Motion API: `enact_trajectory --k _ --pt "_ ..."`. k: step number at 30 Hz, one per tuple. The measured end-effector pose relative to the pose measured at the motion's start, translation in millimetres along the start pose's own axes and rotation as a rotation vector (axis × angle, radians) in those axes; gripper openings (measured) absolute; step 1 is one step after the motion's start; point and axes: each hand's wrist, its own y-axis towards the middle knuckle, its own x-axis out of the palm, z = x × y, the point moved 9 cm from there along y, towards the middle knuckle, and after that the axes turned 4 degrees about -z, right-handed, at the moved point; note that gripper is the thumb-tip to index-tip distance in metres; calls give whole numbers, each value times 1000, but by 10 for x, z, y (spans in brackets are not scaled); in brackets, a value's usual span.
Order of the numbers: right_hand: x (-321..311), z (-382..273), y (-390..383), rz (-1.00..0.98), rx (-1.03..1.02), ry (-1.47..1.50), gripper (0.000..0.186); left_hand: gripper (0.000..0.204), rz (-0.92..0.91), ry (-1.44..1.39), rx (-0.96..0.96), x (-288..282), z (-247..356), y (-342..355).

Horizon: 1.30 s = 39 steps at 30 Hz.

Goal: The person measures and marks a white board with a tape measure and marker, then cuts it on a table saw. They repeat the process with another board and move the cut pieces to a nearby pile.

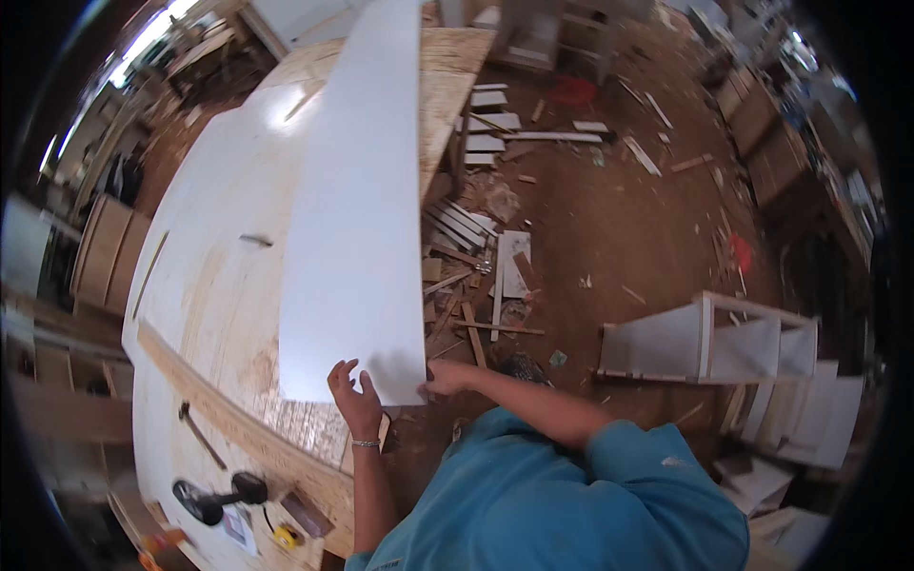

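Observation:
A long white board (352, 238) lies lengthwise on the wooden worktable (219, 219), its near end close to my body. Over the left part of that end is my left hand (357, 398), fingers spread and curved, a bracelet on its wrist. Whether its fingertips touch the board cannot be made out. My right hand (447, 377) is closed on the board's right edge near the corner; the fingertips are partly hidden.
Left on the table are a wooden plank (228, 419), a hammer (202, 436), a cordless drill (217, 497) and a yellow tape measure (288, 536). White and brown offcuts (484, 143) litter the floor at right. An open-shelved cabinet frame (709, 338) lies farther right.

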Motion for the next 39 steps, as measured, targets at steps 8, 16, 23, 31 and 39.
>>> enact_trajectory --k 8,16,23,31,39 --pt "-2988 1730 189 279 -58 554 44 51 -129 184 45 1472 544 1155" --pt "-5670 2027 1375 685 -18 460 69 84 -149 697 19 2590 1231 2272" --pt "-6263 2249 2486 710 37 368 81 91 -178 774 -58 2834 1350 2722" --pt "-6296 2416 2896 718 -109 543 61 87 -129 726 -66 2768 1397 2761" --pt "-5495 2591 2133 655 167 657 54 78 -151 663 -144 2627 1279 2576"
